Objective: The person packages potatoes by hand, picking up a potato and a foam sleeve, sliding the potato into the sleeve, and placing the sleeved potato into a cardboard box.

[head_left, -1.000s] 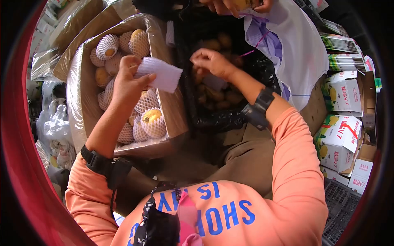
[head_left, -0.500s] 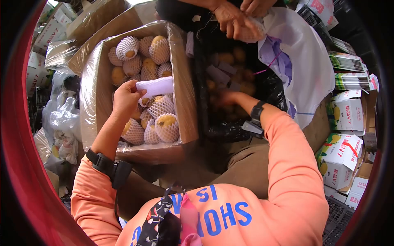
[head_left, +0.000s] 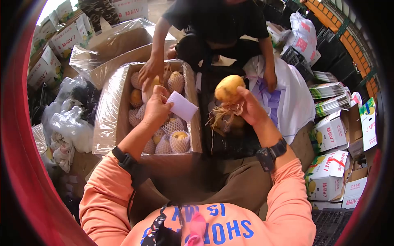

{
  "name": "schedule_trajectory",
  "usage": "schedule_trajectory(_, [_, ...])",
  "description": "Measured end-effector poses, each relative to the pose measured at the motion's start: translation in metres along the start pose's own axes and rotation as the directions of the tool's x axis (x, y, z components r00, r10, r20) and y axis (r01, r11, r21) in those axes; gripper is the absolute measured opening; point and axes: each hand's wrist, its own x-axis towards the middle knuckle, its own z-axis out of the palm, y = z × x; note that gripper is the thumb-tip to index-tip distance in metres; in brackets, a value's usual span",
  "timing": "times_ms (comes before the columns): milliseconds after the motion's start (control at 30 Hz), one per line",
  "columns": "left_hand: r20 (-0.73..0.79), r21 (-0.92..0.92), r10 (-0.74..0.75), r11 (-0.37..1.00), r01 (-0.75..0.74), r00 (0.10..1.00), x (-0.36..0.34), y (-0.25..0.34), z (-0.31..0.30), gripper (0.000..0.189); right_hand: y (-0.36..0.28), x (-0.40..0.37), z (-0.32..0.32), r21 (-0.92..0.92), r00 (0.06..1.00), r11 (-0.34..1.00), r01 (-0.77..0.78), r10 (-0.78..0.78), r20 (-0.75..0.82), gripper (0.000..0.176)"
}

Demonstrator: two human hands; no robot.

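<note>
My left hand (head_left: pixel 156 107) pinches a flat, pale lilac foam net sleeve (head_left: pixel 182 106) over the packed carton. In my right hand (head_left: pixel 252 107) is a yellow oval fruit (head_left: pixel 230 88), lifted above a black-lined crate (head_left: pixel 223 152). Dry, straw-like strands (head_left: pixel 225 112) hang beneath the fruit. More yellow fruit lies in the crate, partly hidden by my hand and the strands. The cardboard carton (head_left: pixel 107 119), wrapped in clear film, holds several fruits in white foam nets (head_left: pixel 179 141).
Opposite me, a co-worker's hand (head_left: pixel 152 74) reaches into the carton; their other hand (head_left: pixel 269 78) rests at a white sack (head_left: pixel 293 100) of lilac sleeves. Plastic bags (head_left: pixel 69 127) lie at left. Printed boxes (head_left: pixel 326 174) stack at right. An open carton (head_left: pixel 119 45) stands behind.
My right hand has risen out of the crate with a yellow fruit. The sleeve in my left hand has tilted. The co-worker's hand has moved into the carton. My view has tipped up.
</note>
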Motion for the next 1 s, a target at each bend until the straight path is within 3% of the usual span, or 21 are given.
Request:
schedule_trajectory(100, [0.086,-0.052,-0.032,0.998,0.036,0.996,-0.004,0.006,-0.008,0.026,-0.016,-0.025,0.014,0.149,0.994,0.984,-0.101,0.106,-0.021,0.048])
schedule_trajectory(133, [0.144,-0.116,-0.059,0.99,0.077,0.988,-0.005,0.004,-0.011,0.022,-0.022,-0.038,0.017,0.18,0.968,0.96,-0.215,0.185,0.17,0.051])
schedule_trajectory(200, [0.135,-0.191,-0.082,0.976,0.107,0.987,-0.009,0.004,-0.017,0.02,-0.01,-0.059,0.04,0.153,0.95,0.944,-0.293,0.269,0.16,0.056])
schedule_trajectory(233, [0.113,-0.204,-0.08,0.974,0.102,0.99,-0.008,0.0,-0.018,0.021,-0.01,-0.063,0.05,0.073,0.93,0.948,-0.308,0.284,0.235,0.06])
schedule_trajectory(267, [0.099,-0.063,-0.003,0.998,0.009,0.995,0.004,-0.02,-0.019,0.02,0.001,-0.062,0.05,0.064,0.934,0.955,-0.289,0.266,0.237,0.06])
schedule_trajectory(300, [0.108,-0.033,-0.021,0.999,0.025,0.994,-0.007,-0.001,-0.023,0.017,0.009,-0.059,0.049,-0.064,0.949,0.975,-0.212,0.221,0.227,0.06])
schedule_trajectory(333, [0.092,-0.203,-0.1,0.972,0.117,0.991,-0.005,-0.011,-0.02,0.016,0.012,-0.055,0.05,-0.199,0.96,0.973,-0.12,0.165,0.227,0.061])
schedule_trajectory(367, [0.076,-0.155,-0.073,0.984,0.084,0.994,-0.007,-0.013,-0.022,0.016,0.012,-0.053,0.052,-0.226,0.969,0.965,-0.133,0.175,0.177,0.061])
schedule_trajectory(400, [0.089,0.206,0.027,0.978,-0.045,0.996,-0.004,-0.012,-0.028,0.018,0.012,-0.053,0.056,-0.258,0.976,0.956,-0.135,0.174,0.132,0.061])
schedule_trajectory(433, [0.111,0.255,0.032,0.965,-0.06,0.993,-0.008,-0.009,-0.03,0.02,0.012,-0.055,0.058,-0.238,0.984,0.961,-0.142,0.163,0.07,0.061])
schedule_trajectory(533, [0.128,0.292,0.071,0.951,-0.106,0.989,-0.011,-0.001,-0.03,0.021,0.018,-0.055,0.058,-0.149,0.993,0.987,-0.057,0.072,0.097,0.062])
schedule_trajectory(600, [0.109,0.298,0.122,0.943,-0.15,0.986,-0.013,-0.004,-0.025,0.018,0.022,-0.054,0.058,-0.156,0.986,0.983,-0.099,0.118,0.118,0.062])
schedule_trajectory(667, [0.104,0.206,0.098,0.971,-0.118,0.99,-0.012,-0.008,-0.018,0.019,0.019,-0.052,0.06,-0.139,0.94,0.937,-0.319,0.332,0.082,0.059])
schedule_trajectory(700, [0.138,0.014,-0.122,0.993,0.121,0.983,-0.022,0.016,-0.016,0.021,0.026,-0.05,0.062,-0.138,0.948,0.946,-0.293,0.306,0.084,0.058])
schedule_trajectory(733, [0.137,0.014,-0.112,0.994,0.111,0.984,-0.024,0.016,-0.012,0.021,0.027,-0.049,0.064,-0.094,0.93,0.933,-0.348,0.356,0.088,0.057])
schedule_trajectory(800, [0.27,-0.453,0.052,0.888,0.079,0.962,-0.024,0.013,-0.005,0.039,0.032,-0.046,0.064,-0.011,0.926,0.933,-0.359,0.357,0.122,0.055])
schedule_trajectory(867, [0.479,-0.525,0.145,0.838,0.15,0.866,-0.042,0.037,-0.004,0.059,0.045,-0.041,0.064,0.082,0.96,0.961,-0.265,0.255,0.113,0.054])
schedule_trajectory(933, [0.637,-0.507,0.114,0.807,0.304,0.762,-0.052,0.037,0.003,0.075,0.048,-0.038,0.069,0.173,0.984,0.97,-0.168,0.154,0.093,0.052])
schedule_trajectory(1000, [0.563,-0.492,0.183,0.858,0.149,0.806,-0.06,0.037,0.014,0.079,0.046,-0.034,0.076,0.372,0.989,0.919,-0.135,0.146,-0.001,0.05])
